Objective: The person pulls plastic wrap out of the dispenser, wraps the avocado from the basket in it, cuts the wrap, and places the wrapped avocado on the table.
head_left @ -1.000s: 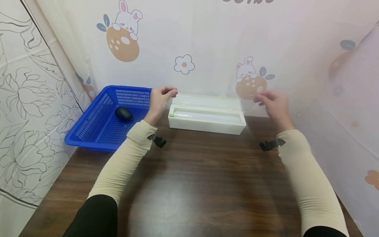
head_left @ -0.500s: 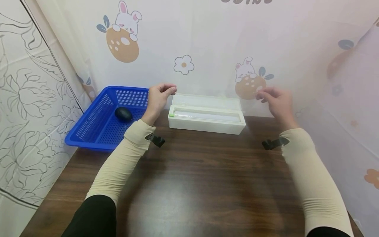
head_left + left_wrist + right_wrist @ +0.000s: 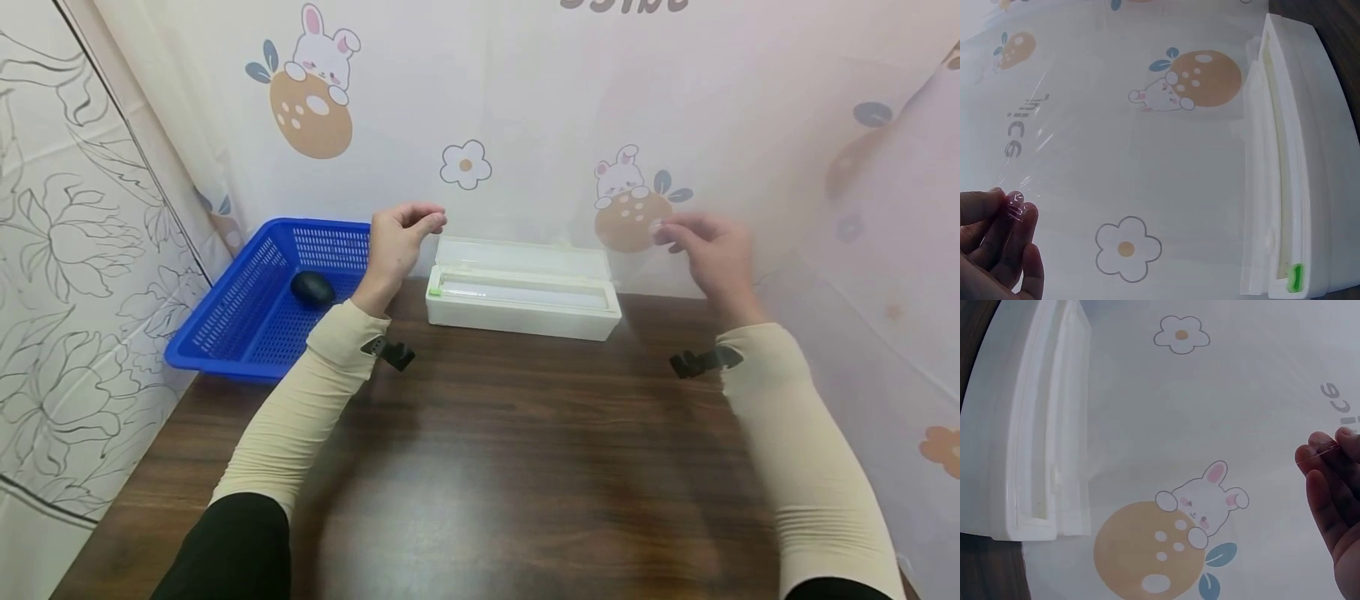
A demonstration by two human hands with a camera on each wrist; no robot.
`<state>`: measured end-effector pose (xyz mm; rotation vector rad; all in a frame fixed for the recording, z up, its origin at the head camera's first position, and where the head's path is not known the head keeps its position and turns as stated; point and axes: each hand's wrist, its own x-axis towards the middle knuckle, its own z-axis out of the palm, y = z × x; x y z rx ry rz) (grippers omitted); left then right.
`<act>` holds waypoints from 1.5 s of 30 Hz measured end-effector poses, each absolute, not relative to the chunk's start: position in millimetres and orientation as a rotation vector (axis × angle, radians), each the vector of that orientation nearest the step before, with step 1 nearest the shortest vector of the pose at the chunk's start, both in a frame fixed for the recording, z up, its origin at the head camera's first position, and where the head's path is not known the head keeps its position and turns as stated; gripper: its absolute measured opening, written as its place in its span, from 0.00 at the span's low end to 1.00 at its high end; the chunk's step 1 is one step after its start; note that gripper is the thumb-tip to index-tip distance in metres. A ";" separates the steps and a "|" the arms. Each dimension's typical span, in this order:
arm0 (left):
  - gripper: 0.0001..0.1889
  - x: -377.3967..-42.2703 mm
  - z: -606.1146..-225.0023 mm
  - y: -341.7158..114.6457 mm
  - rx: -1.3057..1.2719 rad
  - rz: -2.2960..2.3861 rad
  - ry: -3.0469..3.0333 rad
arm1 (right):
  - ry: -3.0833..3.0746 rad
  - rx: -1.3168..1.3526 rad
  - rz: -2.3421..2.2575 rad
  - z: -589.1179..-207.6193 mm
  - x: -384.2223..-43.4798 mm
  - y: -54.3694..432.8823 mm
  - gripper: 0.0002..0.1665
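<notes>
Clear cling film [image 3: 1042, 141] stretches between my two raised hands, its shiny creases running from the left fingertips. My left hand [image 3: 397, 243] pinches one corner between thumb and fingers, above the left end of a white cling film dispenser box [image 3: 517, 318]. Further right, past the box's other end, my right hand [image 3: 714, 257] pinches the opposite corner; a thin film edge [image 3: 1316, 454] crosses its fingertips. The box's clear lid [image 3: 525, 254] stands raised at the back, and a green slider [image 3: 1296, 278] sits at the left end. Most of the sheet is see-through against the patterned cloth.
A blue perforated basket [image 3: 240, 367] stands at the left with a dark oval fruit [image 3: 312, 288], avocado-like, inside. The brown wooden table [image 3: 495, 467] meets a printed cloth backdrop [image 3: 525, 100] behind the box. Another patterned cloth [image 3: 82, 275] hangs on the left.
Both hands have moved apart: the left a little up and leftward, the right farther right. Their pinch on the cling film stays the same. Box, basket and fruit have not moved.
</notes>
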<state>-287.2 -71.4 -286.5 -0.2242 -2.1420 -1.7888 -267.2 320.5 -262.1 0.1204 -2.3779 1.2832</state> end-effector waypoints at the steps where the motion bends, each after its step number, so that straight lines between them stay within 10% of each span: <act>1: 0.10 -286.6 -285.7 -71.6 -0.230 -1.791 -2.138 | -2.378 0.124 1.278 -261.2 -266.2 320.3 0.15; 45: 0.11 -253.8 -253.0 -80.8 -0.419 -1.770 -1.989 | -2.247 0.237 1.303 -230.0 -223.9 317.2 0.14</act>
